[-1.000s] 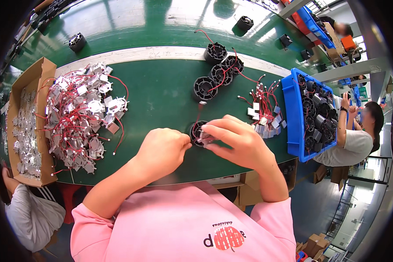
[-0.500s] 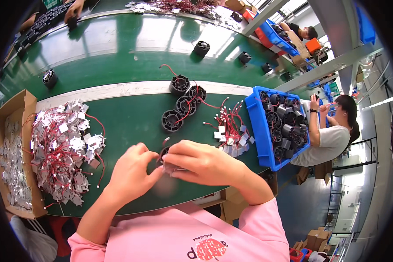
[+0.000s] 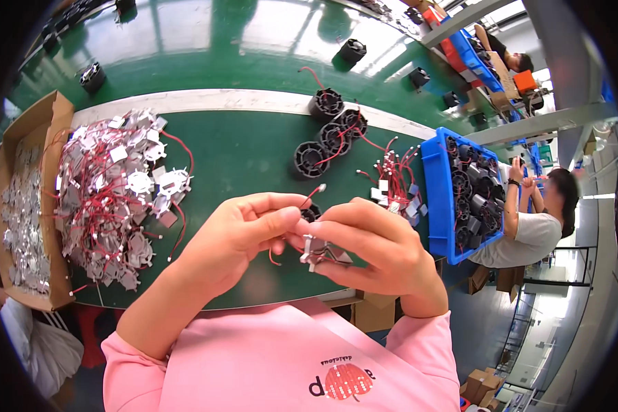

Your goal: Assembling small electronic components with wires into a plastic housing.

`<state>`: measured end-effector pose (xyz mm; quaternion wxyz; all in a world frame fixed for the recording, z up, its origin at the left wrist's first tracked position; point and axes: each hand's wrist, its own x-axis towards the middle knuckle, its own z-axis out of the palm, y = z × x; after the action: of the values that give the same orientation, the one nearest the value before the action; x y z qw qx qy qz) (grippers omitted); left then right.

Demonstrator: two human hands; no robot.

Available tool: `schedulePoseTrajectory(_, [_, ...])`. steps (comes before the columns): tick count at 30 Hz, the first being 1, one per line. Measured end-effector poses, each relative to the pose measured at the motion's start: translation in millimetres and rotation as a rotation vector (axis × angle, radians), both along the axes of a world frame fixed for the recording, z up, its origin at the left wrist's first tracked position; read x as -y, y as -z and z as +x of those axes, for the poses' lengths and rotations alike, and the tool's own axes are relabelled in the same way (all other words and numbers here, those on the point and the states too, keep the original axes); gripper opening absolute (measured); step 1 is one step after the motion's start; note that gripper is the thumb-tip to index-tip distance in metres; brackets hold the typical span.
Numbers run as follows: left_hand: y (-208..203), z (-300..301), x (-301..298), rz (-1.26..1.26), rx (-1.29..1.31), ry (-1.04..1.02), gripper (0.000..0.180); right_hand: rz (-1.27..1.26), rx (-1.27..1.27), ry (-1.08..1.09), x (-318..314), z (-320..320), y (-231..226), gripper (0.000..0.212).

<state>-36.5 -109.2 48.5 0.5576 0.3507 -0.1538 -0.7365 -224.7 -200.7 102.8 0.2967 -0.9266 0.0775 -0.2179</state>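
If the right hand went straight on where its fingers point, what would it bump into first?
Most likely the left hand, which lies just ahead of the right hand; whether the two touch is unclear from this view.

Forearms (image 3: pixel 163 305) angle inward beyond the pink shirt (image 3: pixel 254 364). Left hand (image 3: pixel 235 237), right hand (image 3: pixel 381 244) close together, fingers bent; left fingertip contact unclear.
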Motion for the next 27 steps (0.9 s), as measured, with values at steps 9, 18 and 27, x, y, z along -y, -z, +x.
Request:
schedulePoseTrajectory(9, [3.5,-2.4,-15.6,0.061,-0.050,-0.213,0.018,-0.185,-0.094,0.185,-0.5,-12.4,16.2,0.041])
schedulePoseTrajectory(18, [22.0,-3.7,-37.8,0.075,0.130,-0.336,0.018,-0.217,-0.141,-0.010,31.7,-2.5,37.9,0.041])
schedulePoseTrajectory(27, [21.1,-26.0,-37.8,-0.443,1.869,-0.483,0.050,-0.125,-0.330,-0.141,36.5,8.2,44.9,0.042])
